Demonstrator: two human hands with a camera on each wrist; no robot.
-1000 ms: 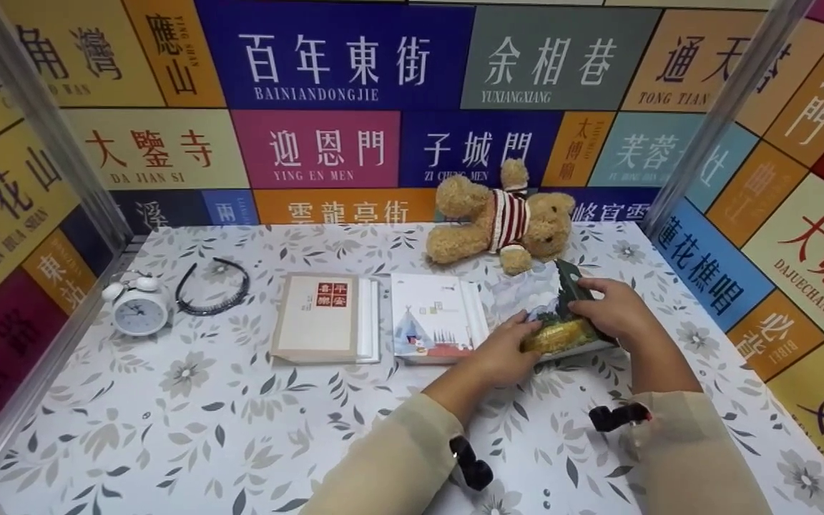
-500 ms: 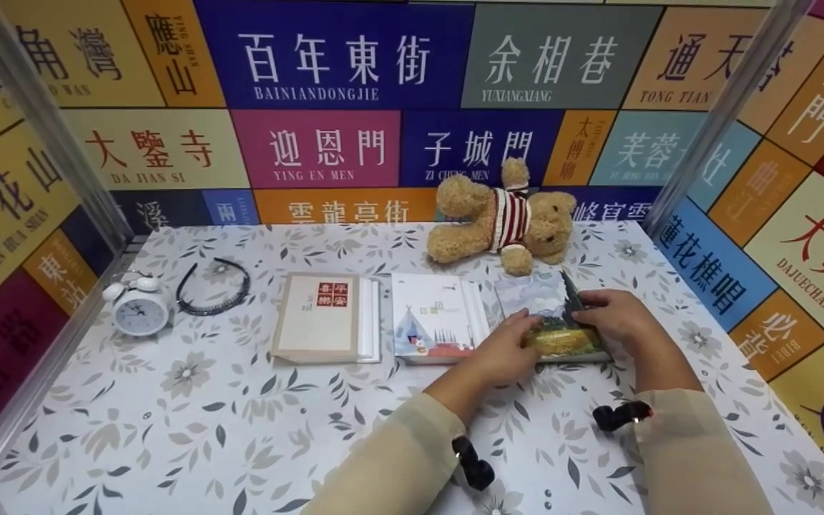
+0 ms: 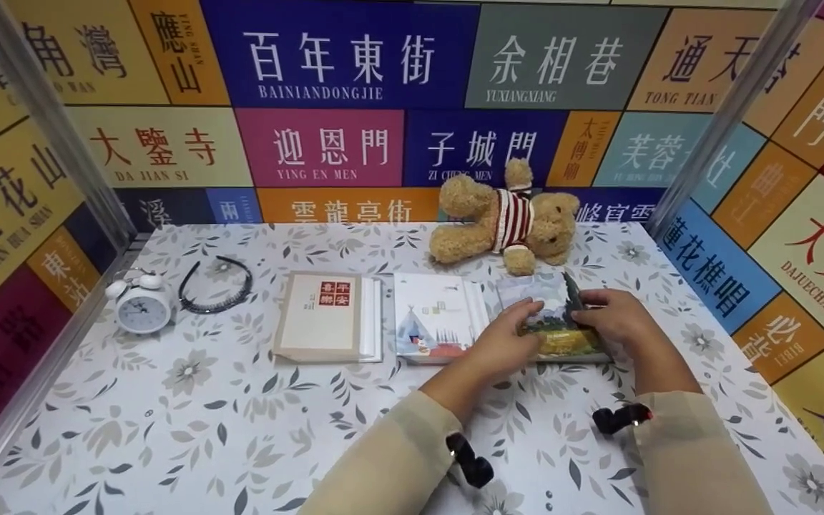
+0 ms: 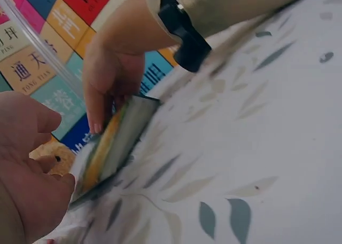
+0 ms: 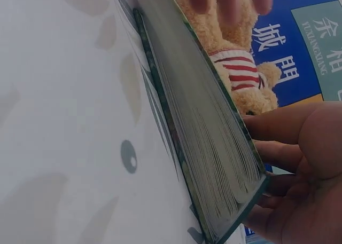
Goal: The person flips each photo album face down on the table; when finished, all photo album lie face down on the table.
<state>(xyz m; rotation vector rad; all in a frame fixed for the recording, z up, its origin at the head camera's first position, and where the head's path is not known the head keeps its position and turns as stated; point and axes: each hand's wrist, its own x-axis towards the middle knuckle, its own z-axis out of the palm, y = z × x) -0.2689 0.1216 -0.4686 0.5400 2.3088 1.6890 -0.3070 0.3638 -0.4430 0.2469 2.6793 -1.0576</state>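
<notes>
On the counter [image 3: 204, 418], centre right, loosely held left grip [image 3: 503, 347] and right grip [image 3: 616, 316] flank the book [image 3: 566, 340]; lopsided pushing could skew it.

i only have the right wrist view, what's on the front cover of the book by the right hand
Observer: In the head view, the book has a landscape on its cover, a yellow field under a pale sky.
Operator: ok and where's the left hand in relation to it
Observer: At the book's left side, across from the right hand; I can't tell whether it touches the cover.
Operator: what lies further left of that
Observer: A white book with a tent on its cover, then a beige book with red squares printed on it.
</notes>
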